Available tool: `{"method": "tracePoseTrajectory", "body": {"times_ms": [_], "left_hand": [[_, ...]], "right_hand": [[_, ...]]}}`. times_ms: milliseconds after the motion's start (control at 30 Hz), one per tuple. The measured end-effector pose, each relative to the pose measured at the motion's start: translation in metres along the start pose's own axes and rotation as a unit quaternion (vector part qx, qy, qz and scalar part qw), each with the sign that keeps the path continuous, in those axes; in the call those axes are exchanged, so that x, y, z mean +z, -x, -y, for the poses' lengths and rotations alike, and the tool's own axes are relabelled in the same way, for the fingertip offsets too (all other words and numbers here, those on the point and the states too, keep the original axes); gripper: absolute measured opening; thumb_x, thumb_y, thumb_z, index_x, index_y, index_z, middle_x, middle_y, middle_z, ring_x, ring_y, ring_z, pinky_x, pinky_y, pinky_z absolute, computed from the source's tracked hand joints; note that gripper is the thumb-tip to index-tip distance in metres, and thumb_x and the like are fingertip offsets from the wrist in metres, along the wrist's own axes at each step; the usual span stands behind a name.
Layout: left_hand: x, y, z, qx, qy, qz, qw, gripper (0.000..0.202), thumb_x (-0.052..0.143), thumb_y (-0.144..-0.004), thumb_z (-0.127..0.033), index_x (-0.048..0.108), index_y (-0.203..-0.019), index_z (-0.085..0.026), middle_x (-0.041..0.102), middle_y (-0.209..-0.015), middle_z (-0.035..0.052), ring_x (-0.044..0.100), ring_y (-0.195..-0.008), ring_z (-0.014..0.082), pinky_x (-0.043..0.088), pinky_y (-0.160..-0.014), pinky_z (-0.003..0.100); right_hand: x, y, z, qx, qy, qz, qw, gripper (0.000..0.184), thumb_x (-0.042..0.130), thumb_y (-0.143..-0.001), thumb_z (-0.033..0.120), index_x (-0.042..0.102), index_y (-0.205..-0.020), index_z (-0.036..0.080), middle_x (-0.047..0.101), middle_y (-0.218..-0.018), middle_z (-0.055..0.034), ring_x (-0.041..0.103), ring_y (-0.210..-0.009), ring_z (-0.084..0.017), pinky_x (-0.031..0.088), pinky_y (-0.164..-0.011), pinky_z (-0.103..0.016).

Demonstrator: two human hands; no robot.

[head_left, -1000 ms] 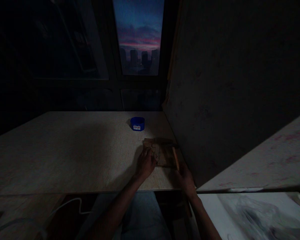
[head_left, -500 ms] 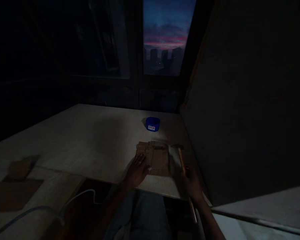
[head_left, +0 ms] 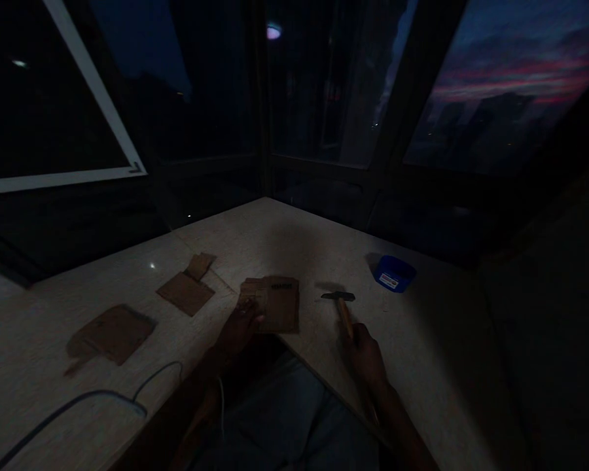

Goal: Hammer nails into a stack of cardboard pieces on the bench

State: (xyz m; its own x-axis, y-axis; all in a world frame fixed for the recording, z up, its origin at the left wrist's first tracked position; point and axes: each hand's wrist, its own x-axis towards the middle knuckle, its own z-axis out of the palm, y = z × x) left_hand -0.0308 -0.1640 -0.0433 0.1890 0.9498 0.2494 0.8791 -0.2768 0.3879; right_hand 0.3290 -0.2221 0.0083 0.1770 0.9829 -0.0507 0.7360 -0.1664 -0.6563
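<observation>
My left hand is on a folded brown cardboard piece with dark printing near its top edge. Its fingers lie over the left side of the cardboard and hold it at the table's front edge. In my right hand is a hammer, gripped around its wooden handle. The dark metal head is raised a little over the table, right of the cardboard, and casts a shadow there. The lower handle is partly hidden by my hand and forearm.
On the pale table stands a blue plastic container with a white label, at the right. More cardboard pieces and a folded cardboard piece lie left. A cable crosses the near left. Windows rise behind; the light is dim.
The view has swung left, bringing more cardboard into sight. My left hand and its cardboard have shifted left relative to the blue container. My right hand with the hammer has also moved left over the table.
</observation>
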Motion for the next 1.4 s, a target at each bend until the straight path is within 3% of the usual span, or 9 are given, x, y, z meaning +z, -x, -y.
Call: {"method": "tracePoseTrajectory", "body": {"times_ms": [100, 200, 400, 567, 700, 800, 1067, 1200, 1400], "left_hand": [[-0.015, -0.001, 0.027, -0.038, -0.002, -0.022, 0.999, 0.048, 0.041, -0.099, -0.047, 0.061, -0.134, -0.02, 0.06, -0.144, 0.0112, 0.048, -0.14, 0.0277, 0.036, -0.119, 0.049], [-0.026, 0.001, 0.041, -0.066, 0.0, -0.027, 0.997, 0.051, 0.04, -0.098, -0.049, 0.061, -0.132, -0.017, 0.061, -0.142, 0.0129, 0.049, -0.139, 0.0287, 0.036, -0.119, 0.048], [-0.043, -0.008, 0.034, -0.121, 0.038, -0.051, 0.991, 0.053, 0.041, -0.098, -0.049, 0.055, -0.137, -0.016, 0.068, -0.129, 0.016, 0.063, -0.12, 0.0297, 0.048, -0.103, 0.042], [-0.053, -0.039, 0.028, -0.172, 0.003, -0.013, 0.985, 0.042, 0.05, -0.095, -0.045, 0.065, -0.119, -0.015, 0.073, -0.108, 0.0174, 0.068, -0.104, 0.0327, 0.05, -0.093, 0.042], [-0.046, -0.065, 0.027, -0.097, 0.037, -0.056, 0.993, 0.049, 0.064, -0.088, -0.044, 0.062, -0.13, -0.019, 0.068, -0.126, 0.0152, 0.06, -0.119, 0.034, 0.042, -0.107, 0.046], [-0.034, -0.081, 0.027, -0.051, 0.115, -0.045, 0.991, 0.05, 0.07, -0.084, -0.039, 0.063, -0.131, -0.024, 0.065, -0.135, 0.0107, 0.056, -0.125, 0.0315, 0.039, -0.112, 0.045], [-0.008, -0.11, 0.039, -0.001, 0.298, -0.029, 0.954, 0.028, 0.072, -0.081, -0.026, 0.077, -0.108, -0.026, 0.075, -0.113, 0.0076, 0.066, -0.108, 0.0278, 0.047, -0.104, 0.044], [-0.003, -0.112, 0.045, -0.005, 0.285, -0.037, 0.958, 0.019, 0.07, -0.083, -0.022, 0.08, -0.099, -0.025, 0.077, -0.106, 0.0079, 0.067, -0.104, 0.0276, 0.048, -0.104, 0.044], [-0.003, -0.11, 0.044, 0.0, 0.245, -0.042, 0.969, 0.018, 0.067, -0.087, -0.021, 0.079, -0.099, -0.025, 0.077, -0.106, 0.0052, 0.067, -0.105, 0.0245, 0.049, -0.103, 0.042]], "right_hand": [[0.027, -0.029, 0.033, -0.033, 0.033, 0.027, 0.999, 0.02, 0.048, -0.093, 0.031, 0.059, -0.105, 0.018, 0.075, -0.091, -0.0108, 0.071, -0.079, -0.022, 0.044, -0.064, -0.027], [0.055, -0.053, 0.062, -0.064, 0.064, 0.048, 0.995, 0.018, 0.052, -0.092, 0.025, 0.061, -0.105, 0.016, 0.075, -0.095, -0.012, 0.071, -0.083, -0.021, 0.043, -0.067, -0.027], [0.088, -0.077, 0.09, -0.072, 0.109, 0.041, 0.991, 0.02, 0.05, -0.092, 0.019, 0.062, -0.106, 0.011, 0.074, -0.098, -0.0163, 0.07, -0.085, -0.022, 0.043, -0.068, -0.028], [0.093, -0.082, 0.087, -0.068, 0.134, 0.008, 0.989, 0.022, 0.047, -0.093, 0.016, 0.064, -0.105, 0.01, 0.073, -0.101, -0.0174, 0.069, -0.091, -0.023, 0.044, -0.074, -0.028], [0.095, -0.083, 0.083, -0.069, 0.152, -0.015, 0.986, 0.023, 0.049, -0.091, 0.015, 0.065, -0.106, 0.008, 0.072, -0.103, -0.018, 0.068, -0.093, -0.024, 0.045, -0.079, -0.03], [0.097, -0.083, 0.08, -0.076, 0.163, -0.024, 0.983, 0.022, 0.049, -0.09, 0.015, 0.066, -0.103, 0.01, 0.071, -0.103, -0.0165, 0.067, -0.093, -0.024, 0.045, -0.082, -0.029], [0.094, -0.086, 0.079, -0.077, 0.191, -0.02, 0.978, 0.024, 0.047, -0.091, 0.014, 0.066, -0.104, 0.008, 0.071, -0.101, -0.0169, 0.066, -0.089, -0.023, 0.044, -0.077, -0.029], [0.095, -0.09, 0.083, -0.074, 0.21, -0.014, 0.975, 0.022, 0.046, -0.093, 0.014, 0.066, -0.1, 0.009, 0.071, -0.1, -0.0165, 0.066, -0.088, -0.023, 0.044, -0.077, -0.029], [0.1, -0.104, 0.095, -0.068, 0.241, -0.001, 0.968, 0.021, 0.046, -0.093, 0.011, 0.064, -0.102, 0.008, 0.071, -0.102, -0.0166, 0.066, -0.09, -0.023, 0.042, -0.077, -0.029]]}}
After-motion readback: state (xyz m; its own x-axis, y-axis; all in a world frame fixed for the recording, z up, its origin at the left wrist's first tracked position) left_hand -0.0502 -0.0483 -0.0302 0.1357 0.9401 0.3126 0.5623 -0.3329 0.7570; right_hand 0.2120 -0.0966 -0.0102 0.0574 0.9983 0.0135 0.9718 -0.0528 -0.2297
